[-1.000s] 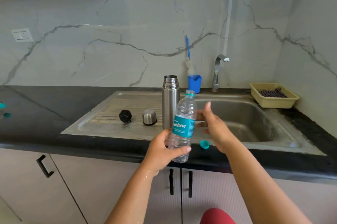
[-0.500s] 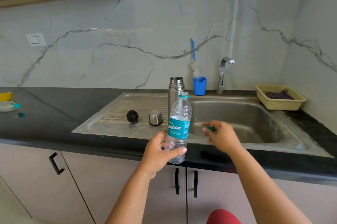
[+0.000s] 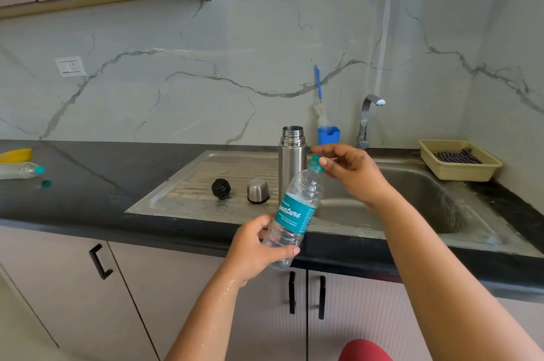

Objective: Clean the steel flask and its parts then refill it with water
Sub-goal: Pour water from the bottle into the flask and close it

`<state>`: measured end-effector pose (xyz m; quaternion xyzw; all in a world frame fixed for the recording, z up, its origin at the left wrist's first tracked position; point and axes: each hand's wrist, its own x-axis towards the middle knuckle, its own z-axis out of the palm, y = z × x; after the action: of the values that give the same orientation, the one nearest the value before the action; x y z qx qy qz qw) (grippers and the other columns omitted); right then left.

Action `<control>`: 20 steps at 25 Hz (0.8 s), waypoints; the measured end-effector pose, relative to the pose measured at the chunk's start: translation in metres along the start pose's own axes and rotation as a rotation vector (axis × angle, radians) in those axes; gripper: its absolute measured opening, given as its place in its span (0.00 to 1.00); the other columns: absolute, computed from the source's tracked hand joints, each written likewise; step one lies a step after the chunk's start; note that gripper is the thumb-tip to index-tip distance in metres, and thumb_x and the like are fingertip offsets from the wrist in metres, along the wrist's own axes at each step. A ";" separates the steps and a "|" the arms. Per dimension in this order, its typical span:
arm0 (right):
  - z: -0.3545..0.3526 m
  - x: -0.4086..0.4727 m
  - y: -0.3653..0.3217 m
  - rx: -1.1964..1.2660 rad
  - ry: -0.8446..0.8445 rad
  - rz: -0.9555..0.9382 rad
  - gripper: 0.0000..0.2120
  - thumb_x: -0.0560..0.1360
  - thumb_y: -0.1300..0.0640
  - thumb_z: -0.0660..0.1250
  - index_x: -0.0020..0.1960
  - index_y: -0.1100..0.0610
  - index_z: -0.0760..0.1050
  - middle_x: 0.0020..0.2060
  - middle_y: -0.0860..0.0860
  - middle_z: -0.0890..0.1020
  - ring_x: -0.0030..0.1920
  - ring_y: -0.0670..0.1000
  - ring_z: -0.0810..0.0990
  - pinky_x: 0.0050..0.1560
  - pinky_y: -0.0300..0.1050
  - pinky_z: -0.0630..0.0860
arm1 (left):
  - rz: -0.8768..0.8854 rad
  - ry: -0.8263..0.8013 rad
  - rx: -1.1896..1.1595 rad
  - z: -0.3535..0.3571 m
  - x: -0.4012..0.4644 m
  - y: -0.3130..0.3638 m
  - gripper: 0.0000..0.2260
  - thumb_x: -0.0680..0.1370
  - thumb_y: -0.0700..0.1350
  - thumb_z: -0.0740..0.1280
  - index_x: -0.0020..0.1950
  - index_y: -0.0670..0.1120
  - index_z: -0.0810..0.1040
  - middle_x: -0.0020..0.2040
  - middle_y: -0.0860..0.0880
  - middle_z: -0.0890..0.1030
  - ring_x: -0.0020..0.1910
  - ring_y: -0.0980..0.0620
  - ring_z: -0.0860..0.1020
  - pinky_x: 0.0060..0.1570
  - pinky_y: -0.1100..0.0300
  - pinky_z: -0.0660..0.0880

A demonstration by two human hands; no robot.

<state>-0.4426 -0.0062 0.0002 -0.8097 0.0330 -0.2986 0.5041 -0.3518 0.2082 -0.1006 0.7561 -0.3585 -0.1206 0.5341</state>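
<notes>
The steel draining board (image 3: 188,199) carries the open flask (image 3: 291,166), black stopper (image 3: 221,188) and steel cup (image 3: 258,190).

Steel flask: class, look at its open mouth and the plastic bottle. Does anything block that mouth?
Nothing visible covers the steel flask; its mouth is open. The plastic bottle, held by the left hand, has its teal cap at the neck, pinched by the right hand.

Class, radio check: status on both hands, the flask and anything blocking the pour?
Left hand grips water bottle; right hand pinches its teal cap. Steel flask upright, mouth open, on drainboard. Nothing blocking.
</notes>
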 end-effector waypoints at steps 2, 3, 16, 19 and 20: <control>-0.009 0.002 -0.002 -0.083 -0.102 0.024 0.11 0.78 0.57 0.66 0.57 0.44 0.79 0.52 0.43 0.83 0.56 0.44 0.80 0.60 0.43 0.75 | 0.018 0.008 0.019 -0.004 -0.001 -0.001 0.24 0.66 0.48 0.81 0.59 0.58 0.77 0.53 0.60 0.82 0.52 0.69 0.78 0.42 0.70 0.77; -0.013 0.003 -0.006 -0.096 -0.157 0.041 0.12 0.77 0.57 0.66 0.57 0.45 0.80 0.52 0.42 0.83 0.56 0.43 0.79 0.61 0.41 0.74 | 0.026 0.018 0.026 -0.006 -0.002 -0.002 0.25 0.66 0.48 0.81 0.60 0.57 0.77 0.53 0.60 0.83 0.52 0.67 0.79 0.45 0.67 0.79; -0.006 0.010 -0.020 -0.563 -0.154 0.093 0.27 0.76 0.36 0.57 0.47 0.59 0.79 0.37 0.55 0.79 0.39 0.50 0.77 0.43 0.44 0.73 | 0.007 -0.148 -0.190 -0.016 -0.007 0.001 0.25 0.66 0.46 0.81 0.60 0.48 0.80 0.54 0.51 0.85 0.54 0.52 0.83 0.50 0.59 0.80; -0.004 0.008 -0.027 -0.393 -0.226 0.016 0.14 0.78 0.46 0.63 0.54 0.54 0.81 0.43 0.49 0.83 0.43 0.44 0.80 0.46 0.37 0.76 | -0.055 -0.250 -0.342 -0.031 -0.009 -0.003 0.25 0.66 0.44 0.80 0.62 0.43 0.79 0.55 0.45 0.84 0.57 0.47 0.82 0.52 0.57 0.79; -0.004 0.009 -0.028 -0.361 -0.257 0.004 0.12 0.78 0.48 0.64 0.56 0.53 0.80 0.45 0.48 0.83 0.45 0.44 0.81 0.48 0.36 0.77 | -0.063 -0.252 -0.345 -0.034 -0.010 -0.003 0.25 0.67 0.41 0.80 0.62 0.43 0.79 0.55 0.45 0.84 0.57 0.47 0.82 0.52 0.57 0.79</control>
<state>-0.4443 0.0014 0.0289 -0.9180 0.0230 -0.1815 0.3518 -0.3384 0.2402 -0.0918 0.6432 -0.3727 -0.2905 0.6025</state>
